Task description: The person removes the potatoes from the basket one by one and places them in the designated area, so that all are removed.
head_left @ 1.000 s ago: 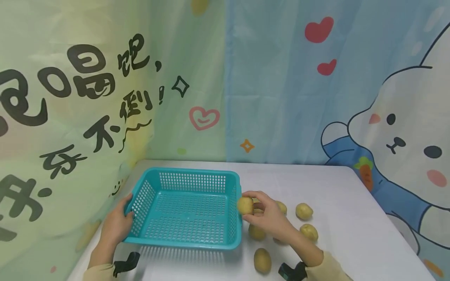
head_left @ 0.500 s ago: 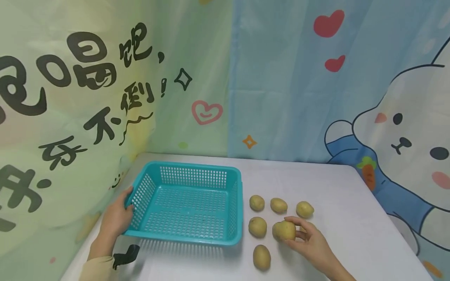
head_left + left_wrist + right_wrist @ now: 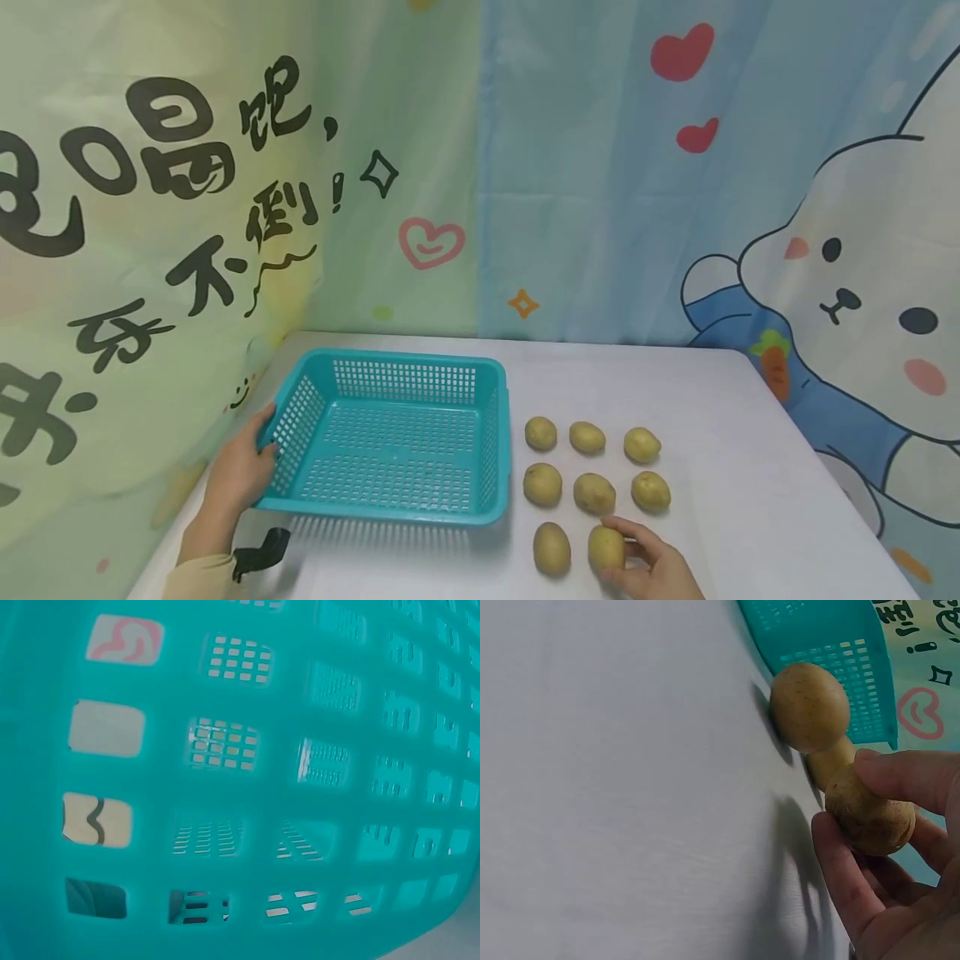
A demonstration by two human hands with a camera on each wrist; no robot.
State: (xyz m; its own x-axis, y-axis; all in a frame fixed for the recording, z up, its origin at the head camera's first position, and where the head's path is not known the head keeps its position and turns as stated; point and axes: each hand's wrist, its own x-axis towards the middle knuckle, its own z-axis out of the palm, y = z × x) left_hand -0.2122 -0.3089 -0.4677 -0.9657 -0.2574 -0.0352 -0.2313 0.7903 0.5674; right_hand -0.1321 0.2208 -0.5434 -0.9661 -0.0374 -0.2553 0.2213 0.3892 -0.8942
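Note:
My left hand (image 3: 242,468) grips the left rim of a teal plastic basket (image 3: 504,467), thumb on the inner side. The basket's perforated wall (image 3: 157,780) fills the left wrist view, and the hand is out of sight there. My right hand (image 3: 651,560) pinches a potato (image 3: 606,548) between thumb and fingers, low over the table's front. In the right wrist view this potato (image 3: 868,814) is held between thumb and fingertips. Just left of it lies another potato (image 3: 552,549), and behind it sits a third potato (image 3: 595,493).
More potatoes stand in rows behind: one potato (image 3: 543,484) near the basket, another potato (image 3: 650,492) at right, and a back row with a potato (image 3: 587,437) in its middle. A white table (image 3: 720,433) meets a printed curtain (image 3: 570,167) behind.
My right hand has carried the potato from beside the basket's right wall, over the middle row, down to the front row. The left hand keeps its grip on the rim.

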